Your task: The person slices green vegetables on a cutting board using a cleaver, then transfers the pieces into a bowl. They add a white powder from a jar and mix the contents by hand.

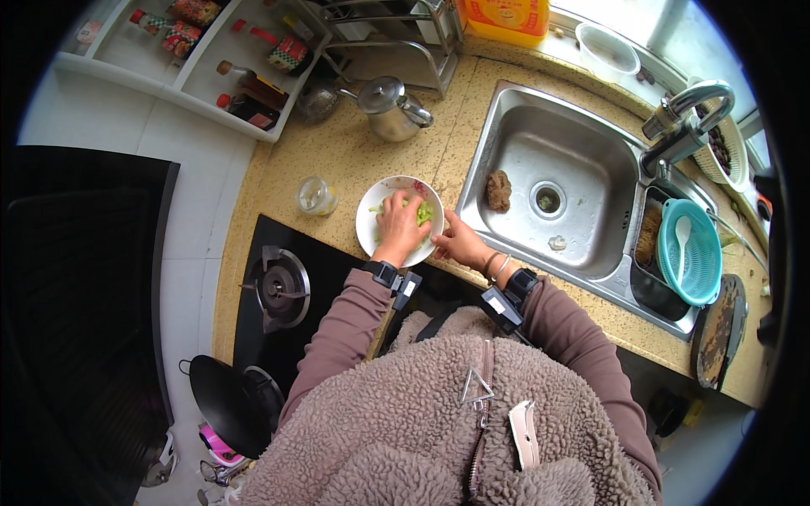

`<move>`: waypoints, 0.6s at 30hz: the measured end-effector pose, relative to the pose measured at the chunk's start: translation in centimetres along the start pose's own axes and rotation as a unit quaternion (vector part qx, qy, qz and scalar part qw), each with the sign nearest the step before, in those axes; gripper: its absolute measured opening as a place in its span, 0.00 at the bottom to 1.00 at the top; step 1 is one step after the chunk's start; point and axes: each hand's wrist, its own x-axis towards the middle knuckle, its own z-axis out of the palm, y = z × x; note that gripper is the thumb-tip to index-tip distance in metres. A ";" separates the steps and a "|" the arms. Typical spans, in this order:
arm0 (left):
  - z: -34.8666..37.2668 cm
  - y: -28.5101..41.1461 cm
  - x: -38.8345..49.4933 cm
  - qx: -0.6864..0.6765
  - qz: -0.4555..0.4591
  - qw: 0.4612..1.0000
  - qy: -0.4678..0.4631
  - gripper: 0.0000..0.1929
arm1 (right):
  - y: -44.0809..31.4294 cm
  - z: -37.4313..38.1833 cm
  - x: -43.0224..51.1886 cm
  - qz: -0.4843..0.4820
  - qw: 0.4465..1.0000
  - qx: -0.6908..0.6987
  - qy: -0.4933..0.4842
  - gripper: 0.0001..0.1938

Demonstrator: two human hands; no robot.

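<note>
A white bowl (366,222) with a pink flower pattern stands on the speckled yellow countertop (342,158) and holds chopped green vegetable (424,213). My left hand (400,222) reaches down into the bowl, fingers bent onto the green pieces; whether it grips any is hidden. At the bowl's right side is my right hand (461,241), its fingertips at the rim and its fingers partly apart. A small open glass jar (316,196) stands to the left of the bowl.
Behind the bowl stands a steel kettle (391,111). To the right is a steel sink (563,158) with a faucet (680,136) and a teal colander (696,253). A gas burner (276,288) lies front left, a black wok (231,405) below it.
</note>
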 end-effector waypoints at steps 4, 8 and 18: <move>-0.4 -1.2 0.8 -0.059 0.055 0.995 0.054 0.20 | 0.4 -0.1 0.4 0.016 1.000 -0.024 -0.007 0.33; -4.2 -2.4 0.7 -0.122 0.048 0.991 -0.016 0.17 | 0.6 -0.2 0.4 0.008 1.000 -0.026 -0.012 0.33; -2.2 -2.1 -1.5 0.022 0.017 0.998 -0.055 0.38 | -0.2 -0.1 0.0 0.002 1.000 -0.023 -0.002 0.31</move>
